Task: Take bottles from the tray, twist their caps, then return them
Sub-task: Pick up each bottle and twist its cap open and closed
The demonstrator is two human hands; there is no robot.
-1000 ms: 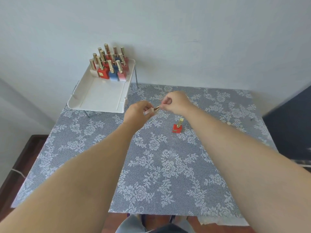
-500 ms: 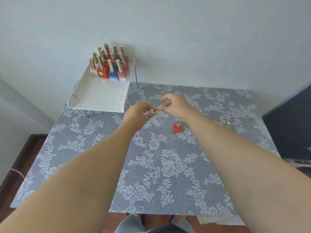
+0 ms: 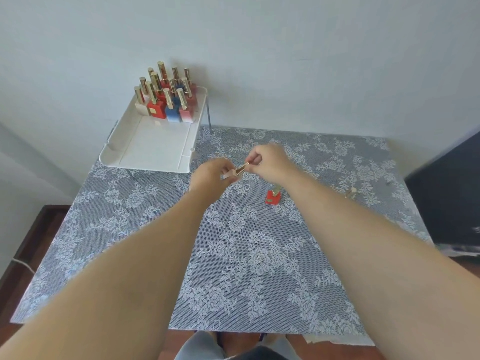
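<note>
both hands meet above the middle of the lace-patterned tablecloth (image 3: 233, 255). the left hand (image 3: 211, 175) is curled around the body of a small pale bottle (image 3: 230, 174), most of which is hidden inside the fist; only a light sliver shows past the knuckles. the right hand (image 3: 270, 162) pinches the bottle's gold cap (image 3: 242, 168) between thumb and fingertips, the cap lying tilted between the two hands. whether the cap is seated or loosened cannot be told, as the joint is too small and blurred.

a red bottle (image 3: 272, 197) stands on the cloth just below the right wrist, its gold cap partly covered by the forearm. farther right, near the table's edge, a small gold object (image 3: 351, 192) sits on the cloth, too small to identify.

the white tray (image 3: 145, 152) stands raised on thin metal legs at the table's far left corner. a cluster of gold-capped bottles (image 3: 166, 100) in red, blue, pink and pale colours fills its far end, the back ones hidden behind the front row. the near end of the tray is bare.
</note>
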